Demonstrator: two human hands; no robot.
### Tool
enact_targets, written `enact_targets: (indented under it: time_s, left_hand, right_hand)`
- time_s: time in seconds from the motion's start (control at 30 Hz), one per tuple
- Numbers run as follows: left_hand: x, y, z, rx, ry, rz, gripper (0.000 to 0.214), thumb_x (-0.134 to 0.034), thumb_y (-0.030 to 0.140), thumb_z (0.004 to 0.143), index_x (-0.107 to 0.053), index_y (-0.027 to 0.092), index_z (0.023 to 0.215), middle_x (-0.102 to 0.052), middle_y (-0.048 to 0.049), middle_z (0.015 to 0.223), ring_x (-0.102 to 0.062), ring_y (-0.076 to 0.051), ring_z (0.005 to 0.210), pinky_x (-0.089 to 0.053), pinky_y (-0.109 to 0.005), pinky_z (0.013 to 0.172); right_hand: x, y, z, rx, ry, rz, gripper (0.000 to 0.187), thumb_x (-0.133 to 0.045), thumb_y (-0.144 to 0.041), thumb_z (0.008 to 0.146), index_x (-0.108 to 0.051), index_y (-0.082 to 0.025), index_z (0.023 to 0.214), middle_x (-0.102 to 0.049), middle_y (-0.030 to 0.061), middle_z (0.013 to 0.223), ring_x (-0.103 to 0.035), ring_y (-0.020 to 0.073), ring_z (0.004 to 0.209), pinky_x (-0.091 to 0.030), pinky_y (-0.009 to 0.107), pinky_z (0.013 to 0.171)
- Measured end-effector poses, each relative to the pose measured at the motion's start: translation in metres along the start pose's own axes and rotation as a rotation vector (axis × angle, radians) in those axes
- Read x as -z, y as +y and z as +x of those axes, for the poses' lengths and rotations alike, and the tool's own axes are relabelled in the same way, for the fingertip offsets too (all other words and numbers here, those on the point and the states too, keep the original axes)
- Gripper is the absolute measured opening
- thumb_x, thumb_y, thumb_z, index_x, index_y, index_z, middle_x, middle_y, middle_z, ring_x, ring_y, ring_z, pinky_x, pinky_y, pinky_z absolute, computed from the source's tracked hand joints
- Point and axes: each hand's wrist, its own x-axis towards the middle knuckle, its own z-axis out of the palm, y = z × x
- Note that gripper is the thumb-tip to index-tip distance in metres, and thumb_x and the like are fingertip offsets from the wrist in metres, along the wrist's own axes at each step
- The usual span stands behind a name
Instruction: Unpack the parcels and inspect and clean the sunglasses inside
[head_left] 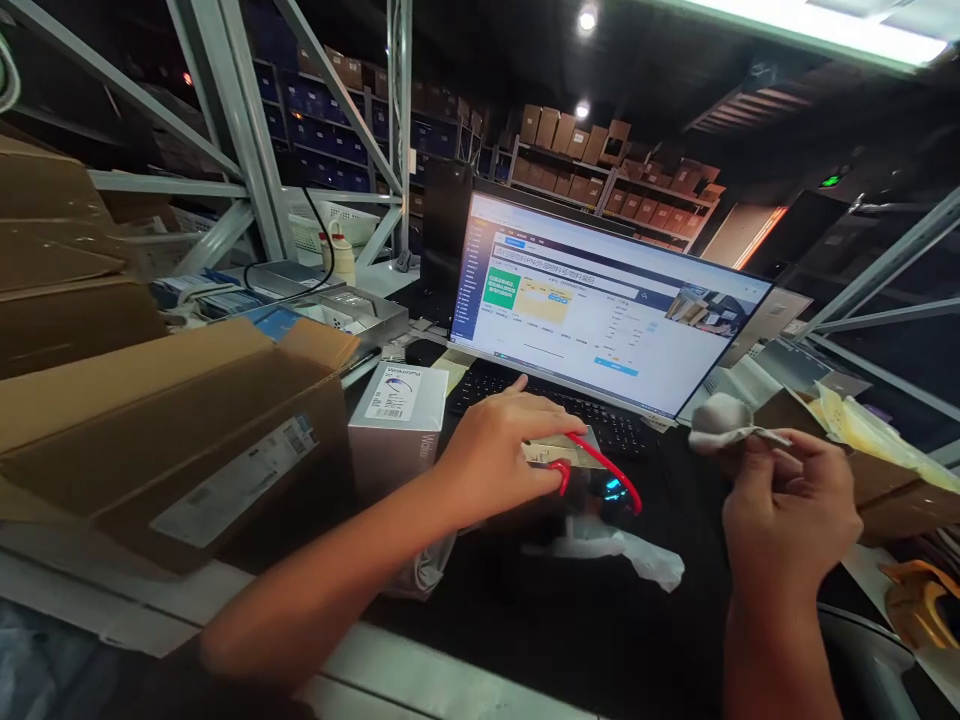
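Note:
My left hand [495, 450] reaches over the dark desk in front of the keyboard [619, 425], its fingers closed on red-framed glasses [615, 470]. A blue reflection shows by the glasses; part of them is hidden behind my fingers. Off to the right, my right hand [795, 510] pinches a crumpled light-grey cloth [720, 425], raised above the desk. A crumpled clear plastic bag [630, 550] lies below the glasses. Beside my left wrist stands a pale box [397, 440] with a printed label on top, and a beige paper [559, 452] shows behind my fingers.
A lit monitor [585, 300] stands behind the keyboard. At left is an open cardboard carton [172, 440]; another carton [885, 480] with yellowish wrapping stands at right. Metal rack posts [240, 130] rise at left, with shelves of boxes [577, 145] in the background.

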Motion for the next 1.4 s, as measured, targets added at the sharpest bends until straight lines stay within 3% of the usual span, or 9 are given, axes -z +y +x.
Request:
enact_targets:
  time_s: [0.1,0.27,0.37,0.5,0.6,0.83,1.1,1.23,1.4]
  left_hand:
    - [-0.002,0.000,0.000,-0.020,-0.015,0.002,0.039,-0.070,0.009,0.068,-0.076,0.024,0.103,-0.078,-0.0033,0.105,-0.073,-0.023,0.103,-0.036,-0.057,0.117]
    - [-0.002,0.001,-0.001,-0.067,-0.016,0.059,0.037,-0.066,0.008,0.071,-0.075,0.024,0.104,-0.077,-0.0032,0.108,-0.072,-0.022,0.105,-0.028,-0.060,0.120]
    - [-0.001,0.005,-0.001,-0.098,-0.046,0.082,0.041,-0.064,0.006,0.070,-0.074,0.025,0.105,-0.077,-0.0020,0.109,-0.070,-0.022,0.109,-0.022,-0.061,0.122]
    - [0.001,0.009,-0.002,-0.169,-0.034,0.121,0.039,-0.063,0.006,0.073,-0.073,0.025,0.106,-0.077,-0.0014,0.112,-0.069,-0.023,0.112,-0.014,-0.061,0.125]
    - [0.002,0.011,-0.003,-0.229,-0.037,0.188,0.035,-0.064,0.008,0.077,-0.072,0.023,0.107,-0.077,-0.0019,0.113,-0.068,-0.023,0.113,-0.010,-0.060,0.126]
    - [-0.007,0.021,-0.007,-0.307,-0.037,0.327,0.019,-0.063,0.015,0.084,-0.071,0.023,0.100,-0.078,0.0004,0.104,-0.073,-0.017,0.093,-0.015,-0.056,0.127]
    - [-0.018,0.023,-0.014,-0.482,-0.062,0.314,0.013,-0.064,0.017,0.087,-0.071,0.021,0.097,-0.079,0.0016,0.103,-0.073,-0.017,0.101,-0.024,-0.047,0.127]
    - [-0.009,0.013,-0.007,-0.418,-0.057,0.273,0.020,-0.063,0.014,0.083,-0.072,0.023,0.099,-0.078,0.0004,0.109,-0.071,-0.019,0.109,-0.028,-0.049,0.124]
    - [0.008,0.002,0.002,-0.247,0.049,0.064,0.028,-0.064,0.014,0.075,-0.073,0.022,0.100,-0.079,-0.0046,0.105,-0.074,-0.022,0.103,-0.035,-0.052,0.120]
  right_hand:
    - [0.004,-0.011,-0.009,0.053,-0.084,-0.043,0.029,-0.057,-0.044,0.096,-0.060,-0.017,0.106,-0.070,0.0090,0.079,-0.066,0.0248,0.066,-0.044,0.031,0.060]
    - [0.025,-0.039,-0.021,0.250,-1.010,0.465,0.010,-0.047,-0.030,0.102,-0.055,-0.026,0.099,-0.062,0.0093,0.130,-0.063,0.0231,0.109,-0.050,0.031,0.089]
    - [0.032,-0.041,-0.012,0.222,-1.214,0.612,0.011,-0.050,-0.033,0.101,-0.057,-0.027,0.096,-0.064,0.0053,0.119,-0.062,0.0203,0.098,-0.051,0.029,0.086]
    - [0.025,-0.030,-0.003,0.040,-1.223,0.839,0.029,-0.041,-0.042,0.105,-0.065,-0.027,0.097,-0.066,0.0056,0.109,-0.061,0.0230,0.104,-0.049,0.035,0.093]
    - [0.017,-0.027,-0.007,-0.120,-1.196,0.863,0.010,-0.059,-0.036,0.098,-0.060,-0.028,0.104,-0.066,0.0034,0.104,-0.063,0.0195,0.094,-0.052,0.029,0.080]
    - [0.017,-0.035,-0.014,-0.022,-1.214,0.585,0.037,-0.072,-0.037,0.086,-0.044,-0.022,0.067,-0.062,0.0002,0.071,-0.055,0.0152,0.066,-0.046,0.025,0.060]
    - [0.024,-0.039,-0.025,0.046,-1.290,0.499,0.042,-0.072,-0.027,0.085,-0.036,-0.021,0.064,-0.050,-0.0062,0.061,-0.040,0.0096,0.057,-0.034,0.022,0.052]
    - [0.021,-0.038,-0.026,0.058,-1.180,0.466,0.039,-0.070,-0.020,0.084,-0.034,-0.022,0.066,-0.048,-0.0060,0.064,-0.037,0.0099,0.060,-0.031,0.023,0.054]
    - [0.020,-0.029,-0.011,-0.095,-1.314,0.729,0.050,-0.081,-0.024,0.077,-0.033,-0.023,0.064,-0.057,-0.0025,0.067,-0.053,0.0137,0.065,-0.042,0.024,0.059]
